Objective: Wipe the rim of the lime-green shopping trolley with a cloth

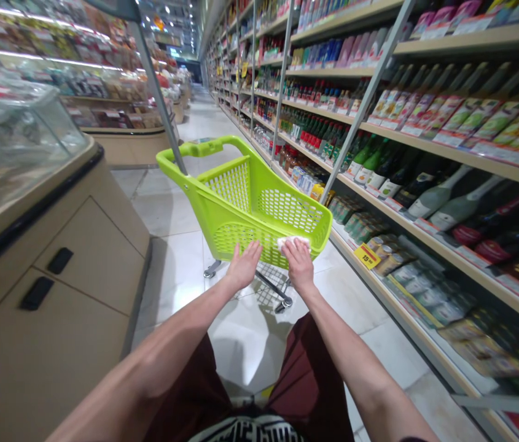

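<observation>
The right hand (300, 268) grips a white cloth (282, 244) against the near side of the lime-green shopping cart (228, 212); the left hand (244, 268) is open. Hard pressing could roll the casters (284, 304).

left hand (244, 269) open, fingers (253, 250) pointing toward 1 o'clock; right hand (300, 267) palm down, angled toward 11; forearms (171, 334) stretched in from 7 and 5.

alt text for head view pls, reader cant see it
A person's right hand holds a white cloth or tissue against a green shopping cart, left hand near or touching it. Shelves of bottles and cans stand right, a counter left.
</observation>
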Demonstrator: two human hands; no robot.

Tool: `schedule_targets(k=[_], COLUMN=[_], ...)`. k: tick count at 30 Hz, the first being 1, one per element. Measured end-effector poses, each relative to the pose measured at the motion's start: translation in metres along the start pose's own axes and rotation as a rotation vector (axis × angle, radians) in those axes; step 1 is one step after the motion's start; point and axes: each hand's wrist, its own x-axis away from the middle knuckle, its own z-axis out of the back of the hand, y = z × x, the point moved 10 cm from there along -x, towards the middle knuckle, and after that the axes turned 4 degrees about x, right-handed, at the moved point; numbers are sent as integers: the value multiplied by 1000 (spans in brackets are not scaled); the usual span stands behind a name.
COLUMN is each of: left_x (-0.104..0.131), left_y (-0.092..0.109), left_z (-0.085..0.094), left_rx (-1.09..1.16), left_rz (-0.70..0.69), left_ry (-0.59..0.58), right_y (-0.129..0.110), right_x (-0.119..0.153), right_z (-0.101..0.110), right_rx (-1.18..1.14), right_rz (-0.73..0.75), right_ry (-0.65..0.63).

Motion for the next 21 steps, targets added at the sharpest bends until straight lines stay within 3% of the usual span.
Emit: schedule_targets(k=[4,6,11,14,21], left_x=[6,8,6,4,11], left_y=[2,3,-4,-9,-18], left_z=[3,4,4,6,3], left_rx=[-2,6,3,-11,-15], left_rz=[-16,-18,9,30,54], left_ry=[-8,-14,-6,3,-17], right_y=[-9,-17,-30,-29,-35], right_x=[31,36,-16,-37,9], right_z=[-35,-41,-17,-18,-59], right_rx=[-2,-23,-46,-4,43], right_rz=[26,25,42,71,88], right_ry=[-189,-224,-70,-54,-281])
